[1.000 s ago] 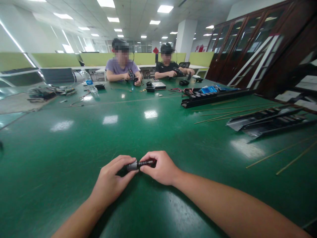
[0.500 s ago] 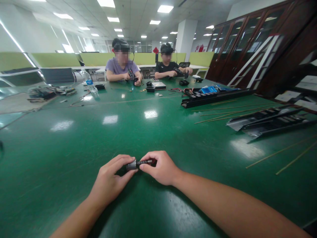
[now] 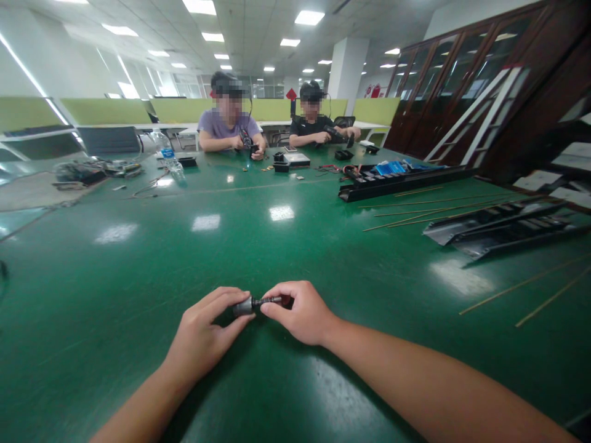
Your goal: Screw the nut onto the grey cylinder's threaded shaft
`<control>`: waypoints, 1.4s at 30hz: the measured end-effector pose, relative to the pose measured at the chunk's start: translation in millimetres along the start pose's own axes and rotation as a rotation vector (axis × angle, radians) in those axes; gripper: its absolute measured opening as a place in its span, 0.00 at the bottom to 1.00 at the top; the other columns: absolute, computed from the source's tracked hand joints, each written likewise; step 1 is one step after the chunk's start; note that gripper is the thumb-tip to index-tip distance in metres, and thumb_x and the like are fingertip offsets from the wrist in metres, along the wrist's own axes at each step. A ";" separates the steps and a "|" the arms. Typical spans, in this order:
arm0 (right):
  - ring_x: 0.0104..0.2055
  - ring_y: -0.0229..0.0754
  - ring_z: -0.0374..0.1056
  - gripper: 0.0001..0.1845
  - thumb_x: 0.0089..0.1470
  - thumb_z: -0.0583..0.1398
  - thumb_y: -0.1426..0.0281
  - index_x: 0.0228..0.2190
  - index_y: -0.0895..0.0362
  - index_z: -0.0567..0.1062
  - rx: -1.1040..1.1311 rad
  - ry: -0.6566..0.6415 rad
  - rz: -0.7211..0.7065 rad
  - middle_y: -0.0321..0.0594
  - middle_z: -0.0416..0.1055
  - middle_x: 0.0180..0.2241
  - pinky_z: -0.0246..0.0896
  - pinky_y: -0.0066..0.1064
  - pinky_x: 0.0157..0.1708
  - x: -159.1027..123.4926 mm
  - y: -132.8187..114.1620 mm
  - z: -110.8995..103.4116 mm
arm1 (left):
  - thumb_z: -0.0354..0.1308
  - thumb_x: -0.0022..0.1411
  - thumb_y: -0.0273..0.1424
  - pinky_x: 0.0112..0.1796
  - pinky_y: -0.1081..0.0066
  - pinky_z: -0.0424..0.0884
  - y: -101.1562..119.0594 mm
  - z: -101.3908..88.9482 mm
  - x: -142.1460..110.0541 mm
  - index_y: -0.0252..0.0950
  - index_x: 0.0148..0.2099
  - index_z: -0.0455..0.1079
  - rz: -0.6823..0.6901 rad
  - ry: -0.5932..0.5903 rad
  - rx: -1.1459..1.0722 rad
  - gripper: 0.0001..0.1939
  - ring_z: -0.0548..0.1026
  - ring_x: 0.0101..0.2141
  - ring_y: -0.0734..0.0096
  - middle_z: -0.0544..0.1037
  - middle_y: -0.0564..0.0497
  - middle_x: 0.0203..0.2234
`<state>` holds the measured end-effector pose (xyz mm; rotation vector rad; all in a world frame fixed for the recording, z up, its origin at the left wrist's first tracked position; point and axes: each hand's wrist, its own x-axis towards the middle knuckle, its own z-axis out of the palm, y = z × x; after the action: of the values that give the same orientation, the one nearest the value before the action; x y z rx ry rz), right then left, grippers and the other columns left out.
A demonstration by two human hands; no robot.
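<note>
Two hands hold a small grey-and-black cylindrical part (image 3: 256, 304) between them, above the green worktop (image 3: 115, 289). The left hand (image 3: 205, 335) pinches the grey end; the right hand (image 3: 300, 314) closes on the dark end. The sections appear joined.

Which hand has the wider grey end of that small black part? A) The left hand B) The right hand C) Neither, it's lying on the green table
A: the wider grey end of the small black part sits at the fingertips of the left hand, while the thin shaft runs into the right hand.
</note>
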<state>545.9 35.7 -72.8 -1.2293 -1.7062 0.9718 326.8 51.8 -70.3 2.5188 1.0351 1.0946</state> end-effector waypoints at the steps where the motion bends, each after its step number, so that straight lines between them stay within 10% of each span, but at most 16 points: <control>1: 0.29 0.39 0.69 0.10 0.53 0.63 0.66 0.34 0.58 0.83 -0.003 -0.001 -0.002 0.38 0.78 0.28 0.61 0.28 0.31 0.1 0.2 -0.2 | 0.64 0.62 0.32 0.43 0.70 0.76 -0.3 -0.1 -0.3 0.38 0.49 0.73 0.001 -0.001 0.002 0.13 0.78 0.41 0.67 0.79 0.47 0.41; 42: 0.25 0.35 0.61 0.11 0.51 0.65 0.65 0.32 0.60 0.82 0.135 0.063 0.059 0.37 0.72 0.23 0.55 0.27 0.26 3.1 0.2 1.9 | 0.66 0.60 0.33 0.46 0.72 0.74 -5.7 -7.0 -1.1 0.41 0.49 0.73 -0.012 0.030 0.036 0.15 0.78 0.42 0.70 0.79 0.51 0.42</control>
<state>543.6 38.5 -73.2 -1.2147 -1.5378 1.0544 318.3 54.6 -68.4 2.5278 1.0854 1.1237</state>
